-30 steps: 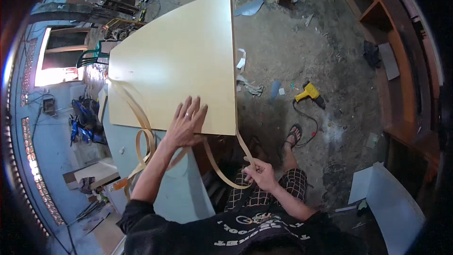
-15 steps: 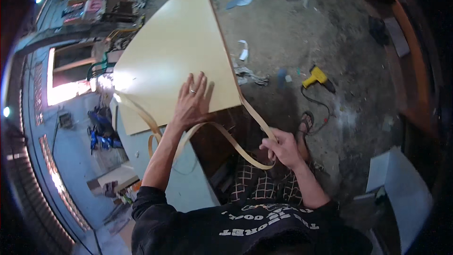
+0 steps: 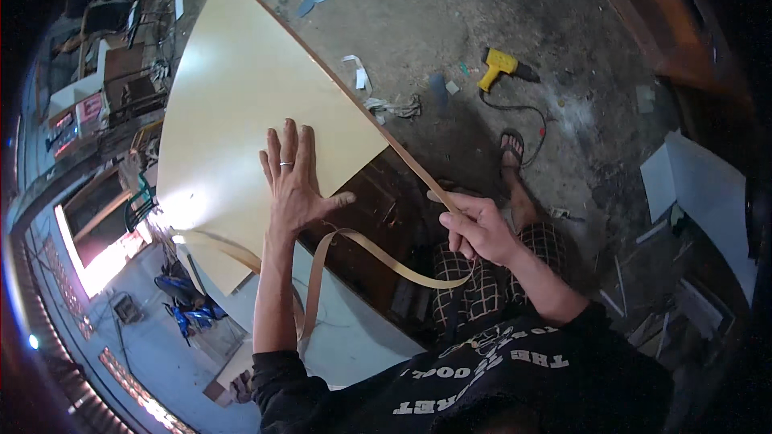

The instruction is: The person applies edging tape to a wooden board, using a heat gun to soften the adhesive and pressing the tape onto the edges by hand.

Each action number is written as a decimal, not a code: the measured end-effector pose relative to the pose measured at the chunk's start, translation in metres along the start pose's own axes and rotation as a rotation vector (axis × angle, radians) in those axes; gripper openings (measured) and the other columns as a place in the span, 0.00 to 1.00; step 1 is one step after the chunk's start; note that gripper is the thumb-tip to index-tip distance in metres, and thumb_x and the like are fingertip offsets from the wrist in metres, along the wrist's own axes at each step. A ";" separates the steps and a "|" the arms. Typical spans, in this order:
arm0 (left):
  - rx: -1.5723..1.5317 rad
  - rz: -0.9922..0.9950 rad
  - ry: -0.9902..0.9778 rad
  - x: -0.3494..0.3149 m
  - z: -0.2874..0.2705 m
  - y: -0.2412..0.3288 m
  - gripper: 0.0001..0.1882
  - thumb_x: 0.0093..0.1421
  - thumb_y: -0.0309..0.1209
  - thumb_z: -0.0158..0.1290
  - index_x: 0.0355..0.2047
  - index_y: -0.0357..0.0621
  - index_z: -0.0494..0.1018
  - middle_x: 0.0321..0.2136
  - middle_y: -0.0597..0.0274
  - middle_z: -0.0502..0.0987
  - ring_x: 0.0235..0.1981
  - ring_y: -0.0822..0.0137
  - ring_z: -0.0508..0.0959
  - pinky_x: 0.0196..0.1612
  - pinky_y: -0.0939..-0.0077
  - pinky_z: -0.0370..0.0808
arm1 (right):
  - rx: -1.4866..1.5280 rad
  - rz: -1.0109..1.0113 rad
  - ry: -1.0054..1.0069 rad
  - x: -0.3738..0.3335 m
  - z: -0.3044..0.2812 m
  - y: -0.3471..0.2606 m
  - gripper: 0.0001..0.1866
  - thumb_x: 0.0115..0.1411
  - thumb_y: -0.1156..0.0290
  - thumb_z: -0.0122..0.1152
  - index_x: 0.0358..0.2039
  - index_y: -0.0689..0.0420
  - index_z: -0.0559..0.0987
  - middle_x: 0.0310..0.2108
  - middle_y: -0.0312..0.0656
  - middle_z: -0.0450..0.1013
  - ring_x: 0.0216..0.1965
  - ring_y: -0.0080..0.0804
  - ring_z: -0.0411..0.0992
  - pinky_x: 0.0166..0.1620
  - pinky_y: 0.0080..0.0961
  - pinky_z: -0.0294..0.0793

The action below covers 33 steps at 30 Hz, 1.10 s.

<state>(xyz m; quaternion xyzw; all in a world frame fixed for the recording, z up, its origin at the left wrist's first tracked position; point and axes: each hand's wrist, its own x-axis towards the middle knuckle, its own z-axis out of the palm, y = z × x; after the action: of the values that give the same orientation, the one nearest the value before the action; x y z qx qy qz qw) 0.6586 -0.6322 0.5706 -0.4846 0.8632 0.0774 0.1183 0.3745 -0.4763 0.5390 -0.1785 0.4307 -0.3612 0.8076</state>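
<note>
While the left hand (image 3: 293,190) lies flat, fingers spread, on the pale board (image 3: 241,104) at left, the right hand (image 3: 481,229) pinches in curled fingers a tan strip (image 3: 425,178) stretching from the board's near right corner.

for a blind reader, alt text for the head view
A person's left hand rests on a pale board; the right hand holds a tan strip extending from the board's edge. A yellow power tool lies on the floor.
</note>
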 end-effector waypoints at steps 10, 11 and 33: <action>-0.046 -0.040 -0.053 0.003 -0.002 -0.002 0.71 0.36 0.78 0.55 0.69 0.41 0.46 0.71 0.47 0.42 0.71 0.44 0.38 0.69 0.45 0.38 | 0.074 0.105 -0.070 0.009 -0.003 0.007 0.26 0.68 0.65 0.53 0.62 0.63 0.65 0.16 0.33 0.70 0.12 0.14 0.64 0.16 0.12 0.64; -0.053 -0.029 -0.037 0.002 0.001 -0.006 0.71 0.36 0.78 0.55 0.70 0.41 0.46 0.71 0.46 0.41 0.71 0.44 0.37 0.69 0.45 0.39 | 0.104 0.102 -0.073 0.010 -0.001 0.013 0.26 0.68 0.65 0.53 0.62 0.63 0.65 0.16 0.33 0.70 0.12 0.14 0.65 0.16 0.12 0.65; -0.079 0.053 -0.090 -0.001 0.010 -0.026 0.81 0.24 0.83 0.53 0.71 0.44 0.39 0.71 0.44 0.36 0.71 0.42 0.35 0.69 0.43 0.43 | 0.463 -0.069 -0.023 0.058 0.109 0.080 0.33 0.69 0.63 0.52 0.69 0.54 0.52 0.29 0.40 0.74 0.28 0.21 0.75 0.31 0.19 0.79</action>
<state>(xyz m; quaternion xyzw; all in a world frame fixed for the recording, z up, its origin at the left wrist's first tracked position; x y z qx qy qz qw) 0.6828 -0.6428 0.5608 -0.4619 0.8659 0.1362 0.1356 0.5197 -0.4673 0.5196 -0.0075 0.3208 -0.4757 0.8190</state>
